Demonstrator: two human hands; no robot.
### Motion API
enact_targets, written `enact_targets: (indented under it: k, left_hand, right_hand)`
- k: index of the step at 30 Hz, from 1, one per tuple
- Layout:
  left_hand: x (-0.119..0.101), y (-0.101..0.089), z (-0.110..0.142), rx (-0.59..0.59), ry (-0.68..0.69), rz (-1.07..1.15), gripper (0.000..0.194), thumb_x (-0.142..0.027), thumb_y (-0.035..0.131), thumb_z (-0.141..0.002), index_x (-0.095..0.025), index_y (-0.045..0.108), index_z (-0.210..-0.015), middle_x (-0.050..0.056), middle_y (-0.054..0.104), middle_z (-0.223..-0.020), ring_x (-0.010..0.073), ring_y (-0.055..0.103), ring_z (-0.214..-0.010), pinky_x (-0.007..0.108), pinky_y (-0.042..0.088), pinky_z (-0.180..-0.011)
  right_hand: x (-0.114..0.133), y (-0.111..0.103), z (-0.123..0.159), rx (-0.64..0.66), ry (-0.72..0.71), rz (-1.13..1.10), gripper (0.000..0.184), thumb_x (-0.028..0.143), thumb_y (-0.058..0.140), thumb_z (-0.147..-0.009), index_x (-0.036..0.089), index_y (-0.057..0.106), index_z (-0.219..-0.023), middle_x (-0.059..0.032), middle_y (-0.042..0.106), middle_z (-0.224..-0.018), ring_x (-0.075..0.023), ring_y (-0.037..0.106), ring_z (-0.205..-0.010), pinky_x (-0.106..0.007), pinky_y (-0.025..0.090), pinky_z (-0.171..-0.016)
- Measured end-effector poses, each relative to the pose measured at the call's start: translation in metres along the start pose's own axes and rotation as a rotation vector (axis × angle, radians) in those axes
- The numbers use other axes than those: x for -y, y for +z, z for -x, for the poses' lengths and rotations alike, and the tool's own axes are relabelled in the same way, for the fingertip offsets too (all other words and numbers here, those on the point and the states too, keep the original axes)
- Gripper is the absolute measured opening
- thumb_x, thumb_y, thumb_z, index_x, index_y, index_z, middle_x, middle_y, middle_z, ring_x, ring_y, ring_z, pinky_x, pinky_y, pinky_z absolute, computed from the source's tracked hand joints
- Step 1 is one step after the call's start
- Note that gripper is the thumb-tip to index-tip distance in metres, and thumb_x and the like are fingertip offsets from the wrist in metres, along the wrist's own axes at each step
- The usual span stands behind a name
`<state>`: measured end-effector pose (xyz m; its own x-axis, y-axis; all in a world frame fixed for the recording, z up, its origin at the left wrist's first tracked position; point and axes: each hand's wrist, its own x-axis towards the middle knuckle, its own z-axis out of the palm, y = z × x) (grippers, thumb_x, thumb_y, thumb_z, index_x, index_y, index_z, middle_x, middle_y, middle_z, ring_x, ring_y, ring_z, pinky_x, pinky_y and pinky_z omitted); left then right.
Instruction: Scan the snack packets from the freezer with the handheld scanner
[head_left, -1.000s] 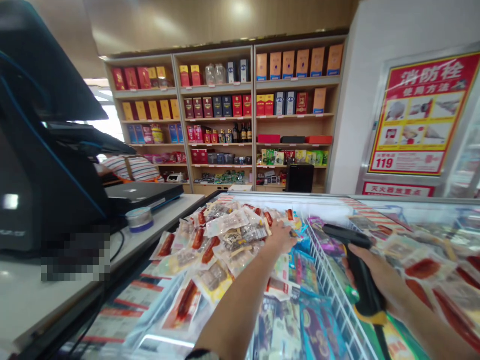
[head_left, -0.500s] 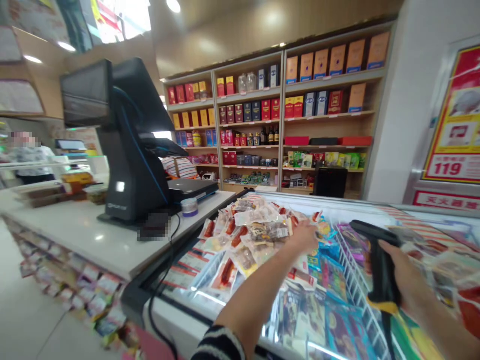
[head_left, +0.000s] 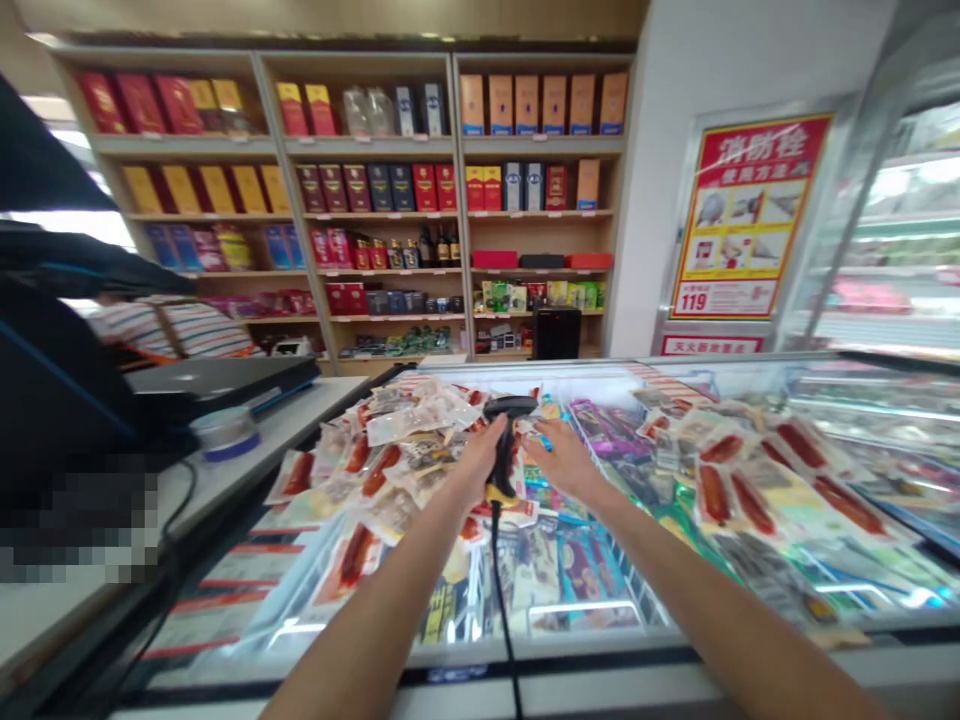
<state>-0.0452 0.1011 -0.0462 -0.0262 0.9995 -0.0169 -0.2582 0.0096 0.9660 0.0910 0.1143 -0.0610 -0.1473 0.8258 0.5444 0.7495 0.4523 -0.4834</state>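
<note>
My left hand [head_left: 480, 458] is closed round the handle of a black barcode scanner [head_left: 507, 440] with a yellow lower end. The scanner stands upright over the freezer, and its cord hangs down toward me. Just to its right is my right hand [head_left: 559, 455], fingers bent in toward the scanner. A whitish bit shows at those fingertips, but what they hold is too blurred to make out. Below and left of both hands lies a heap of clear vacuum packs of sausages and meat [head_left: 420, 440]. Blue packets [head_left: 585, 565] lie beneath my forearms.
A counter [head_left: 322, 400] with a black checkout terminal [head_left: 52, 370] and a round tub [head_left: 225, 432] borders the freezer at left. More sausage packs [head_left: 742, 490] lie at right. Shelves of boxed goods [head_left: 375, 185] stand behind, beside a red wall poster [head_left: 750, 215].
The view has swung right. The scanner has passed from my right hand to my left and moved over the middle of the freezer. My hands have come close together.
</note>
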Motion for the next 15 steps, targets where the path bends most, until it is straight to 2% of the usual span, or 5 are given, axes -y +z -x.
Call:
enact_targets:
  k: [2,4,7,9,15]
  left_hand:
    - [-0.012,-0.014,0.001,0.031,-0.001,0.018,0.036,-0.046,0.053,-0.064,-0.012,0.054,-0.076,0.002,0.056,-0.054,0.0086,0.048,-0.038,0.019,0.036,-0.036]
    - [-0.026,-0.022,0.007,0.069,0.001,0.015,0.036,-0.047,0.052,-0.065,-0.012,0.054,-0.073,0.002,0.056,-0.052,0.0085,0.047,-0.037,0.019,0.036,-0.035]
    - [-0.040,-0.028,0.018,0.124,0.026,0.037,0.036,-0.046,0.050,-0.067,-0.011,0.055,-0.071,0.000,0.053,-0.046,0.0077,0.046,-0.036,0.018,0.035,-0.036]
    - [-0.043,-0.027,0.024,0.155,0.035,0.060,0.037,-0.047,0.048,-0.068,-0.011,0.055,-0.070,0.000,0.051,-0.044,0.0074,0.045,-0.036,0.018,0.035,-0.036]
    - [-0.041,-0.018,0.034,0.254,-0.019,0.168,0.037,-0.045,0.042,-0.073,-0.011,0.055,-0.071,0.003,0.057,-0.055,0.0080,0.049,-0.043,0.018,0.038,-0.041]
  right_hand:
    - [-0.035,-0.032,0.009,0.020,0.061,0.325,0.039,0.044,0.043,-0.069,0.021,0.056,-0.098,-0.0088,0.054,-0.102,-0.0236,0.046,-0.095,-0.039,0.032,-0.081]
    - [-0.073,-0.064,0.015,0.000,0.249,0.609,0.043,0.046,0.040,-0.071,0.015,0.057,-0.096,-0.0142,0.056,-0.095,-0.0290,0.047,-0.093,-0.046,0.030,-0.078]
    - [-0.118,-0.087,0.016,0.090,0.492,0.813,0.052,0.054,0.039,-0.068,0.010,0.061,-0.084,-0.0188,0.057,-0.087,-0.0332,0.050,-0.087,-0.050,0.029,-0.074]
    - [-0.131,-0.084,0.013,0.140,0.506,0.826,0.055,0.058,0.040,-0.065,0.013,0.059,-0.091,-0.0183,0.056,-0.091,-0.0342,0.049,-0.089,-0.050,0.030,-0.073]
    - [-0.132,-0.054,0.007,0.161,0.285,0.637,0.045,0.043,0.042,-0.071,0.025,0.044,-0.113,-0.0140,0.044,-0.112,-0.0257,0.051,-0.091,-0.038,0.037,-0.070]
